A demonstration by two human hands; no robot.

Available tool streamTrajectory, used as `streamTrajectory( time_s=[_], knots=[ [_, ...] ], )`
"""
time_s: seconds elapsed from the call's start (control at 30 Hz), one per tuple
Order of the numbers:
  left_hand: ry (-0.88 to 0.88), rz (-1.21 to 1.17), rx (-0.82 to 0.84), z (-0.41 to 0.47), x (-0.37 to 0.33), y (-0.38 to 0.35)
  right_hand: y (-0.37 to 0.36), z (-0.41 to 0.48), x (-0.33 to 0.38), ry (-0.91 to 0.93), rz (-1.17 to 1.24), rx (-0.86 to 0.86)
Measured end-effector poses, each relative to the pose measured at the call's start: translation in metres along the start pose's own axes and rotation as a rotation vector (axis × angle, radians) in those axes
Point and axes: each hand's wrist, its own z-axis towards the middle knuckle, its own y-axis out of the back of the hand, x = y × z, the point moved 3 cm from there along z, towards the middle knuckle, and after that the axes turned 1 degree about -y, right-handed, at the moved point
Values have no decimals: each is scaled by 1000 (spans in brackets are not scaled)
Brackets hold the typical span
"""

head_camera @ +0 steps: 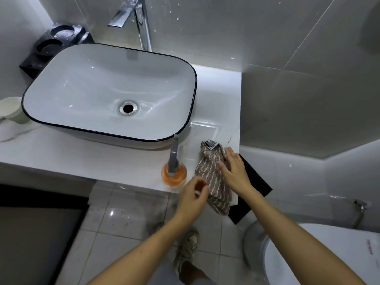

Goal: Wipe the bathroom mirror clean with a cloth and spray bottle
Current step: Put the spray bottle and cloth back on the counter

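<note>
A brown and white striped cloth (pixel 213 179) lies on the white counter (pixel 102 161) at its right front corner, hanging a little over the edge. My right hand (pixel 234 171) rests flat on the cloth's right side, fingers spread. A spray bottle (pixel 174 171) with orange liquid and a grey nozzle stands upright just left of the cloth. My left hand (pixel 193 194) hovers below the bottle and beside the cloth, fingers curled loosely, holding nothing. The mirror is not in view.
A white basin (pixel 61 79) with a black rim fills the counter's middle, a chrome tap (pixel 133 19) behind it. A black holder (pixel 57 42) stands far left, a white cup (pixel 10 110) at the left edge. A toilet (pixel 318 254) sits lower right.
</note>
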Motion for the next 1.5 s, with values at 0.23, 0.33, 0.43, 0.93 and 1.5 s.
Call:
streamTrajectory(
  time_s=[0.23,0.33,0.43,0.93,1.5],
  knots=[
    [266,112,-100,101,-14,-27,7,21,-19,-111,-9,28],
    [383,173,-85,118,-6,-31,4,26,-27,-184,25,52],
    [445,180,-97,123,-8,-30,0,31,-30,-217,14,67],
    [107,-157,345,-6,-55,-4,40,-61,-25,188,450,401],
    [83,-150,218,-20,-62,8,77,-84,-10,131,143,301]
  ],
)
